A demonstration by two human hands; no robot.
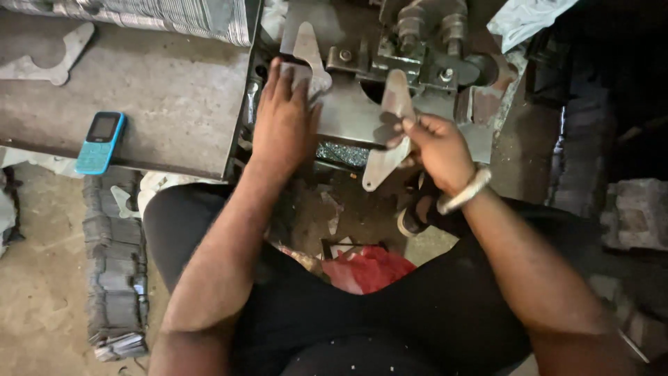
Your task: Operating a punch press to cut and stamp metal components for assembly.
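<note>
From the head camera we look down on our own two hands at a metal press machine (417, 49). Our left hand (284, 122) lies flat, fingers stretched out, palm down on a flat metal blank (308, 52) that rests on the machine's bed; the blank's pointed end sticks out beyond our fingertips. The hand presses rather than clasps, so it closes around nothing.

Our right hand (440, 150) pinches a second metal piece (390, 132) between thumb and fingers, closed firmly on its narrow middle. This piece is long, with a rounded upper end near the machine's rollers and a wider lower end hanging below the hand, held tilted just in front of the bed. A silver bangle (465, 191) sits on that wrist.

To the left, a blue phone (101, 141) lies on a steel table (167, 97), and another cut blank (52, 56) lies near its far corner. A stack of metal sheets (115, 264) stands on the floor beside our left knee. Red cloth (365, 268) shows between our legs.
</note>
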